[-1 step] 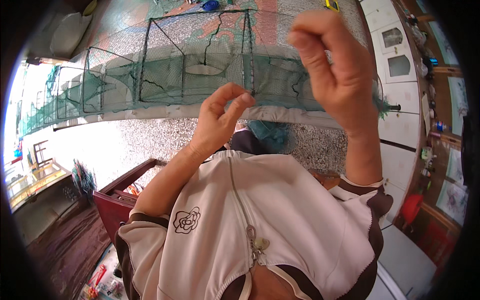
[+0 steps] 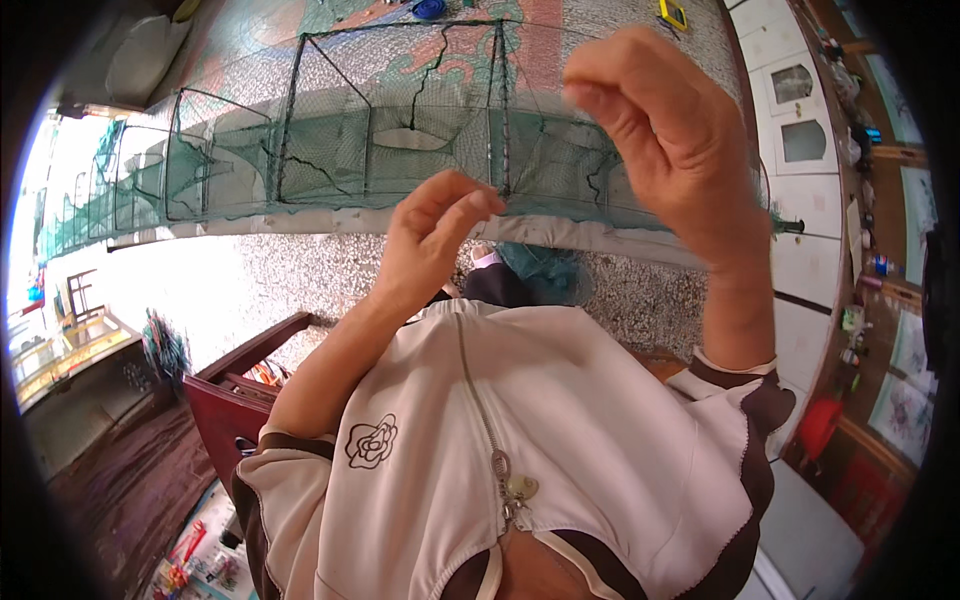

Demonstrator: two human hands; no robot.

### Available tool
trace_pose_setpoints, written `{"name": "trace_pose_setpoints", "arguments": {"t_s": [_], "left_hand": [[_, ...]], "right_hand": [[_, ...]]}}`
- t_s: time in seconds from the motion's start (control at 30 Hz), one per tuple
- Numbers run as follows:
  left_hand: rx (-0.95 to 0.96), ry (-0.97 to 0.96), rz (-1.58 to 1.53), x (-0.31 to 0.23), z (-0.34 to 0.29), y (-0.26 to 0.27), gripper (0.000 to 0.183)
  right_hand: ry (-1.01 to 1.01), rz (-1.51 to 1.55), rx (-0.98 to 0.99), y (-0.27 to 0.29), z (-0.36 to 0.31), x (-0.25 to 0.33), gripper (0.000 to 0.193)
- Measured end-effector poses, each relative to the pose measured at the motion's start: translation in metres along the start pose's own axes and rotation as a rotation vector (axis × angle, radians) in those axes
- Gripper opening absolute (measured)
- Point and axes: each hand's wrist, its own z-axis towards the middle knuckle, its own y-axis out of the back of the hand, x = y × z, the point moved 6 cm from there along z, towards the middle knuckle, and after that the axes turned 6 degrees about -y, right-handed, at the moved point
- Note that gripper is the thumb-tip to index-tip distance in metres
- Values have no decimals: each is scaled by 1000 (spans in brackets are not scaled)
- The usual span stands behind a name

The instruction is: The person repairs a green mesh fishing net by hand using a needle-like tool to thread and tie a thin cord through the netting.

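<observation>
A long green mesh net trap (image 2: 330,150) with dark square frames stretches across in front of me, over a pale padded bar. My left hand (image 2: 430,235) is closed in a pinch at the near lower edge of the netting, close to an upright frame post (image 2: 500,110). Higher up and to the right, my right hand (image 2: 670,150) is also pinched shut, raised in front of the net's right part. Whatever lies between the fingertips of either hand is too small to make out.
A bundle of green netting (image 2: 545,270) lies on the speckled floor by my foot. White cabinets (image 2: 805,200) line the right side. At left are a dark red wooden chair (image 2: 225,420) and a brown-covered surface (image 2: 120,500). A blue coil (image 2: 428,9) sits beyond the net.
The view has shifted slightly. My left hand sits a little further left against the frame post, and the right fingertips are slightly lower and further left. Both pinches stay closed.
</observation>
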Motion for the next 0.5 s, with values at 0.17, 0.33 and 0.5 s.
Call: {"name": "trace_pose_setpoints", "arguments": {"t_s": [0.17, 0.33, 0.5], "left_hand": [[-112, 9, -99, -1, -14, 22, 15], [-182, -2, -155, -3, -10, 9, 18], [-373, 142, -201, 3, -17, 16, 17]], "right_hand": [[-686, 247, 814, 3, -18, -74, 9], [-735, 375, 396, 4, -10, -129, 7], [80, 555, 194, -22, 12, -71, 17]]}}
